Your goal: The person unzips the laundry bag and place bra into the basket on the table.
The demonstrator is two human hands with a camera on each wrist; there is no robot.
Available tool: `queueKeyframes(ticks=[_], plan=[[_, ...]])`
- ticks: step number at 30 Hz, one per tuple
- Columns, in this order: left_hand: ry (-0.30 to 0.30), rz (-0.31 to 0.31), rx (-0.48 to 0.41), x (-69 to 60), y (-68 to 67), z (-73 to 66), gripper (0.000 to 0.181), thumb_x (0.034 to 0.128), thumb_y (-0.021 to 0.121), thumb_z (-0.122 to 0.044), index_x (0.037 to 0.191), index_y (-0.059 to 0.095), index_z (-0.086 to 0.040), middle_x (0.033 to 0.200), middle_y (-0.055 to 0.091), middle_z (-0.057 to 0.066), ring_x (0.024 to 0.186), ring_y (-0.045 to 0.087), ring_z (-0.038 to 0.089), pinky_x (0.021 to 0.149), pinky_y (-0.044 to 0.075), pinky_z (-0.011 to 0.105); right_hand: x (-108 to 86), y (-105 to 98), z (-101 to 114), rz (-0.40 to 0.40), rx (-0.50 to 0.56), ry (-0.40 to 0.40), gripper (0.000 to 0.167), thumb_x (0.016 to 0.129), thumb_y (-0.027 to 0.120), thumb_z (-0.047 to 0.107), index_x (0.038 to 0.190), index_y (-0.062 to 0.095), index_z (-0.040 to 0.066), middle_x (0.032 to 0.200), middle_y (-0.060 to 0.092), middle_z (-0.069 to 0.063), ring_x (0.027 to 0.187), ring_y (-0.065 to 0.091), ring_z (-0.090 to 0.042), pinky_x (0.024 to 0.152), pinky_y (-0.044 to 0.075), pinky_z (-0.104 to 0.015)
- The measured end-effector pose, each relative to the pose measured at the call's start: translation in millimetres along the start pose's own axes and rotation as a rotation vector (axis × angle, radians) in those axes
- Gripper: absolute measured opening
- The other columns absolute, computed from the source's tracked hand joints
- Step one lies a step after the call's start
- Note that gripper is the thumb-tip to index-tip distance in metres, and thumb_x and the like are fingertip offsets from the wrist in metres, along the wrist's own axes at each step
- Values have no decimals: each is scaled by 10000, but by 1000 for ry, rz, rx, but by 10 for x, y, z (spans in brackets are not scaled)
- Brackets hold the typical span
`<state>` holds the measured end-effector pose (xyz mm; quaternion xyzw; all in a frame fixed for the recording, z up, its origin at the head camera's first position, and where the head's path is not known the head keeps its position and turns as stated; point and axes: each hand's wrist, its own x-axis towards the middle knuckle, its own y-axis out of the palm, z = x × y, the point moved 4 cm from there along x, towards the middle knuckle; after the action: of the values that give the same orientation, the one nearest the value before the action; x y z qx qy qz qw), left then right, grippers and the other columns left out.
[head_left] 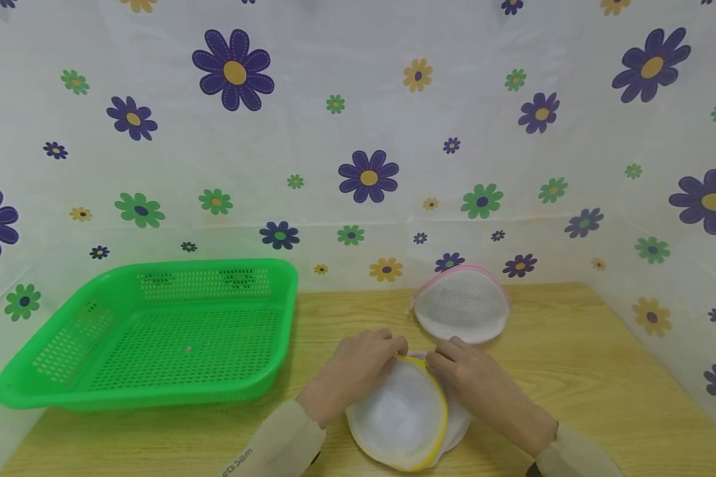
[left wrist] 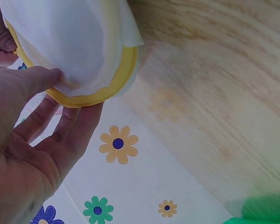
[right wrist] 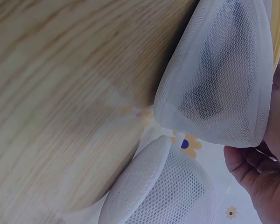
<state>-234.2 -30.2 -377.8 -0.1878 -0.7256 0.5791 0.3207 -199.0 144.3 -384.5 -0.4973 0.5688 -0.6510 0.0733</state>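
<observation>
A white mesh laundry bag point(head_left: 400, 414) with a yellow zipper edge point(left wrist: 102, 96) is held low over the table, its rounded side toward me. My left hand point(head_left: 360, 364) pinches its far rim, thumb on the white fabric and fingers beneath the yellow band. At the zipper slider point(left wrist: 17, 50), my right hand point(head_left: 468, 374) pinches the edge with thumb and finger. The bag's mesh side point(right wrist: 214, 79) bulges out to the right, and something darker shows faintly through it. Part of the right fingers is hidden by the bag in the right wrist view.
A second mesh bag point(head_left: 462, 305) with pink trim stands behind, near the back edge of the wooden table point(head_left: 573, 371). To the left sits a green perforated plastic basket point(head_left: 280, 371). A flower-printed white sheet point(head_left: 310, 132) hangs behind and at both sides.
</observation>
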Motion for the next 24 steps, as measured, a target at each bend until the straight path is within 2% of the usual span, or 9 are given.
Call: queueKeyframes(ticks=[4, 11, 24], plan=[[3, -6, -2, 1, -5, 5, 112, 962, 691, -103, 1044, 715, -175, 933, 707, 7, 738, 666, 157, 549, 478, 228, 4, -1, 5, 5, 1, 2, 226, 776, 810, -31, 912, 687, 102, 861, 588, 28, 780, 542, -92, 703, 524, -217], [-2, 0, -28, 9, 1, 10, 112, 970, 671, -80, 1035, 734, -147, 941, 721, 14, 790, 685, 148, 670, 552, 235, 2, 9, 4, 31, 2, 18, 218, 786, 820, -17, 924, 699, 100, 873, 602, 23, 793, 555, -89, 720, 541, -230], [13, -48, -46, 11, -1, 20, 110, 948, 686, -46, 965, 744, -138, 916, 729, 7, 826, 693, 145, 697, 561, 244, -3, 0, 17, 38, 16, 13, 212, 801, 800, -27, 946, 705, 97, 899, 603, 26, 833, 575, -87, 721, 539, -207]])
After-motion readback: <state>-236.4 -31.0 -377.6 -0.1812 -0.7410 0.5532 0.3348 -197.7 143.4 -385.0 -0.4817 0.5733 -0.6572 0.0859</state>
